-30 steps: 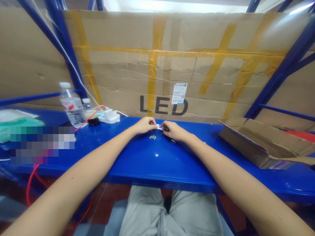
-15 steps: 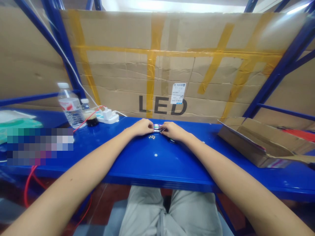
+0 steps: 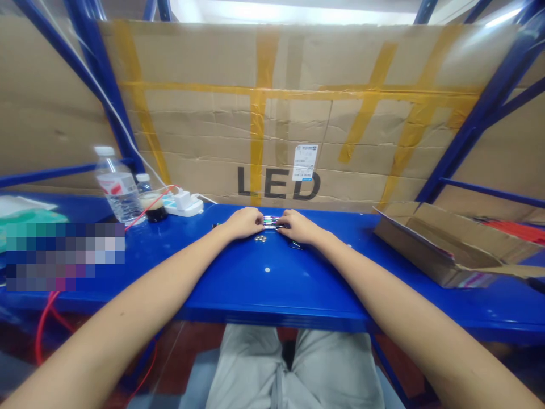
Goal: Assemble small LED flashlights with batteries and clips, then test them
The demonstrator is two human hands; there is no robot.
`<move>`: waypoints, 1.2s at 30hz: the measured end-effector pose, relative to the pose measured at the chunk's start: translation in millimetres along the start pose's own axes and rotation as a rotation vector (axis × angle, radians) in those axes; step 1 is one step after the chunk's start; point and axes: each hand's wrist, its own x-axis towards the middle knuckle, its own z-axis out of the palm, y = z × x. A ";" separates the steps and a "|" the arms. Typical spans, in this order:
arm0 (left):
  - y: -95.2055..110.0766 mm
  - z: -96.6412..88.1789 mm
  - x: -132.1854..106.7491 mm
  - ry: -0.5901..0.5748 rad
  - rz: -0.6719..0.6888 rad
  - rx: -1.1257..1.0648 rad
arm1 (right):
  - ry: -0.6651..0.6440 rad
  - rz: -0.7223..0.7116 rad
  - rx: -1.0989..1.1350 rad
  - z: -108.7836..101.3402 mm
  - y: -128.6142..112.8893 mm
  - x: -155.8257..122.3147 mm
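Several thin, shiny sticks (image 3: pixel 269 222) with coloured bands lie side by side near the back of the blue table (image 3: pixel 272 295). Their exact kind is too small to tell. My left hand (image 3: pixel 246 222) has its fingers closed at their left ends. At the right ends, my right hand (image 3: pixel 298 226) is closed too, and its fingers cover those tips. Just in front of the sticks sits a small cluster of shiny metal pieces (image 3: pixel 260 239). A dark small item (image 3: pixel 295 245) lies partly under my right hand.
An open cardboard box (image 3: pixel 426 255) stands on the right. To the left are a water bottle (image 3: pixel 117 190), a small bottle of dark liquid (image 3: pixel 154 207), a white power strip (image 3: pixel 187 205) and a red cable (image 3: pixel 40 326). A large taped carton (image 3: pixel 204 136) rises behind the table.
The whole view has shifted slightly left. Both hands stay at the sticks with hardly any visible movement.
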 end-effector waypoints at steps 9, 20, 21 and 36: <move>2.7 -3.2 -2.6 0.015 -0.044 0.022 | 0.034 0.036 -0.058 4.7 -2.2 1.6; -22.3 -62.4 -15.5 -0.233 -0.413 0.248 | 0.273 0.197 0.188 -26.7 16.4 -15.4; -25.4 -66.3 -18.4 -0.344 -0.485 0.255 | 0.283 0.219 0.186 -30.0 18.4 -17.8; -13.1 -45.8 -16.4 -0.540 -0.547 0.011 | 0.192 0.255 0.283 -26.6 6.9 -19.6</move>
